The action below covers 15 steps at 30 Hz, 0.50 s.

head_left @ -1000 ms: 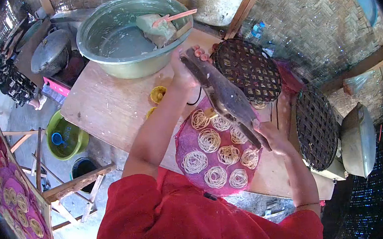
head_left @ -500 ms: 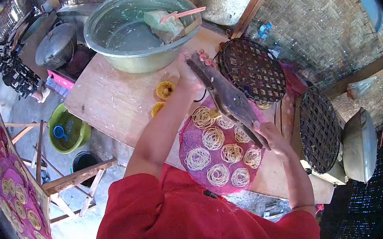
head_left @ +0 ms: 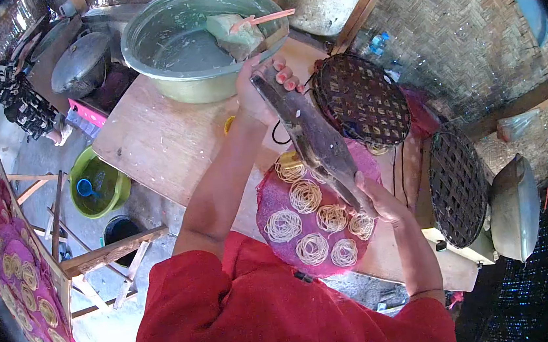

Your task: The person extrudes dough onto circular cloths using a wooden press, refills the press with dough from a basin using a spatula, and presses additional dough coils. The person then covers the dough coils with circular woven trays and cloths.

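Both hands hold a long dark wooden press (head_left: 313, 128) that slants over the round pink mat (head_left: 273, 194). My left hand (head_left: 263, 96) wraps around its far upper end, the fingertips curling over the edge. Around the near lower end, my right hand (head_left: 385, 200) is closed. A brass-coloured cylinder (head_left: 291, 160) shows beside the press's underside, above the mat. Several coiled noodle nests (head_left: 283, 227) lie on the mat, and the press covers part of them. One yellow cup (head_left: 228, 124) is mostly hidden behind my left forearm.
A large metal basin (head_left: 200, 86) with a cloth-like lump and a pink-handled tool stands at the table's far side. Woven dark trays (head_left: 359, 100) lie to the right. On the floor at left is a green tub (head_left: 118, 196). Another person (head_left: 23, 96) is at far left.
The press and both hands have shifted slightly left, and the press's broad face shows more. My left forearm now hides most of the yellow cups.
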Motion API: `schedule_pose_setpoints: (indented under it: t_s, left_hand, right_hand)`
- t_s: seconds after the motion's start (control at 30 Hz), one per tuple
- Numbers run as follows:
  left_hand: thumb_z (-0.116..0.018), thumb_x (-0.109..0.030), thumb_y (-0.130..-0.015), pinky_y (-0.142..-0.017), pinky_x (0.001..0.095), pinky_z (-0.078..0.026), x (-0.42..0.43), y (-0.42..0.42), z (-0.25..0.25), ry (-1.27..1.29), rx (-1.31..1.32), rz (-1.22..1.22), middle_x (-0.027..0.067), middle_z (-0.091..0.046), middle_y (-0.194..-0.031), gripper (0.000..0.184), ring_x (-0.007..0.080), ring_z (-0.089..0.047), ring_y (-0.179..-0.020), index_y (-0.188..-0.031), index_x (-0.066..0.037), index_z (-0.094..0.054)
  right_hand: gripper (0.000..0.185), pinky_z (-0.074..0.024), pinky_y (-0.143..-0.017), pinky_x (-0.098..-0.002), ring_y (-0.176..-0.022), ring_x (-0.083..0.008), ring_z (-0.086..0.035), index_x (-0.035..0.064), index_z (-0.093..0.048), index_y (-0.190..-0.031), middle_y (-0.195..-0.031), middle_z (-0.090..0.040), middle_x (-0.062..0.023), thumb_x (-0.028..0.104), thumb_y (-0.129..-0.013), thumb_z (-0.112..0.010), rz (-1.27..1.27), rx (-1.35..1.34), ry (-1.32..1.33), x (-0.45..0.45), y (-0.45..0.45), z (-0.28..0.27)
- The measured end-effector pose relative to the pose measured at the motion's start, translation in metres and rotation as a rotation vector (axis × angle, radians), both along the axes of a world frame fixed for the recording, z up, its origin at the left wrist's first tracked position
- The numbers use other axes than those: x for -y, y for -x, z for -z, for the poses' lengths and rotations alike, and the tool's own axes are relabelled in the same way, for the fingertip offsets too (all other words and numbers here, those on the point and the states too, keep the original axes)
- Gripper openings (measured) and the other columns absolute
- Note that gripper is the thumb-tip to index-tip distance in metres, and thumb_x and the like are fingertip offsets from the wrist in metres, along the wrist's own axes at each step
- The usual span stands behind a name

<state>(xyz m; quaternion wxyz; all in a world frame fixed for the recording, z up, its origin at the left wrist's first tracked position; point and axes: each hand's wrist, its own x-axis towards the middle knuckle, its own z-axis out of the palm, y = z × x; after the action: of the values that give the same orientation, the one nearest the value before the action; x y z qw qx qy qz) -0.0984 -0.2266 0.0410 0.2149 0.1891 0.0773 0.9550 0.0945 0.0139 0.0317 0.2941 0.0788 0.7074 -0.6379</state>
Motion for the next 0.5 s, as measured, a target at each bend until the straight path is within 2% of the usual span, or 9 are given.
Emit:
schedule_pose_setpoints:
  t_s: [0.07,0.1,0.17,0.23,0.27,0.37,0.4,0.5]
  left_hand:
    - [-0.042,-0.04,-0.086,-0.067,0.0359,-0.041,0.0,-0.002,-0.002,-0.016,0.012,-0.025,-0.0019,-0.043,-0.058,0.03,0.0162,-0.049,-0.057,-0.075,-0.013,-0.046]
    - [-0.042,-0.04,-0.086,-0.067,0.0359,-0.041,-0.002,0.001,-0.001,-0.017,0.008,-0.025,-0.0019,-0.043,-0.058,0.03,0.0162,-0.049,-0.057,-0.075,-0.013,-0.046]
    - [-0.04,-0.045,-0.084,-0.072,0.0417,-0.043,-0.009,0.01,0.0,-0.119,-0.038,0.042,0.0017,-0.045,-0.061,0.035,0.0209,-0.05,-0.062,-0.077,-0.012,-0.047]
    - [-0.04,-0.045,-0.084,-0.072,0.0418,-0.043,-0.018,0.013,-0.011,-0.104,-0.029,0.023,0.0017,-0.046,-0.061,0.035,0.0211,-0.05,-0.063,-0.076,-0.012,-0.047]
    - [-0.04,-0.045,-0.084,-0.072,0.0419,-0.043,-0.024,0.014,-0.017,-0.089,-0.017,-0.002,0.0018,-0.046,-0.062,0.035,0.0212,-0.05,-0.063,-0.076,-0.012,-0.047]
    - [-0.039,-0.044,-0.084,-0.072,0.042,-0.043,-0.045,0.025,-0.023,-0.158,0.002,0.079,0.002,-0.046,-0.062,0.035,0.0214,-0.05,-0.063,-0.075,-0.011,-0.047]
    - [-0.038,-0.043,-0.084,-0.072,0.0419,-0.043,-0.051,0.025,-0.024,-0.177,0.018,0.085,0.0022,-0.047,-0.062,0.034,0.0214,-0.05,-0.064,-0.076,-0.011,-0.047]
    - [-0.036,-0.042,-0.084,-0.072,0.0419,-0.043,-0.07,0.026,-0.02,-0.216,0.037,0.104,0.0024,-0.047,-0.062,0.034,0.0215,-0.049,-0.064,-0.075,-0.011,-0.048]
  right_hand:
    - [0.07,-0.0468,-0.061,-0.0261,-0.068,-0.0136,-0.057,0.003,-0.057,-0.107,-0.083,-0.062,-0.0077,0.067,-0.085,-0.039,0.034,0.002,-0.058,0.001,-0.002,-0.005]
    - [0.07,-0.0468,-0.061,-0.0261,-0.068,-0.0136,-0.057,0.003,-0.057,-0.107,-0.083,-0.062,-0.0077,0.067,-0.085,-0.039,0.034,-0.002,-0.058,0.001,0.0,-0.014]
    - [0.068,-0.0466,-0.061,-0.0269,-0.07,-0.0134,-0.057,0.0027,-0.059,-0.105,-0.083,-0.062,-0.0074,0.065,-0.086,-0.039,-0.053,-0.084,-0.177,-0.008,0.002,-0.034]
    - [0.065,-0.0463,-0.062,-0.0272,-0.072,-0.0126,-0.056,0.0024,-0.06,-0.1,-0.084,-0.061,-0.0064,0.063,-0.087,-0.04,-0.008,-0.061,-0.174,-0.011,0.003,-0.045]
    - [0.063,-0.0459,-0.06,-0.0269,-0.069,-0.0127,-0.056,0.0026,-0.06,-0.096,-0.081,-0.061,-0.0061,0.062,-0.087,-0.04,0.09,-0.208,-0.254,-0.01,0.003,-0.057]
    - [0.061,-0.0441,-0.055,-0.0266,-0.058,-0.0125,-0.053,0.0034,-0.061,-0.091,-0.074,-0.061,-0.0053,0.061,-0.088,-0.041,0.118,-0.353,-0.321,-0.068,0.02,-0.025]
    - [0.06,-0.0432,-0.053,-0.0262,-0.056,-0.0121,-0.053,0.0037,-0.061,-0.09,-0.072,-0.06,-0.0052,0.06,-0.088,-0.042,0.101,-0.24,-0.35,-0.065,0.02,-0.048]
    - [0.06,-0.0408,-0.049,-0.0246,-0.053,-0.0111,-0.051,0.0036,-0.06,-0.084,-0.066,-0.058,-0.0044,0.061,-0.087,-0.042,0.071,-0.163,-0.305,-0.058,0.013,-0.076]
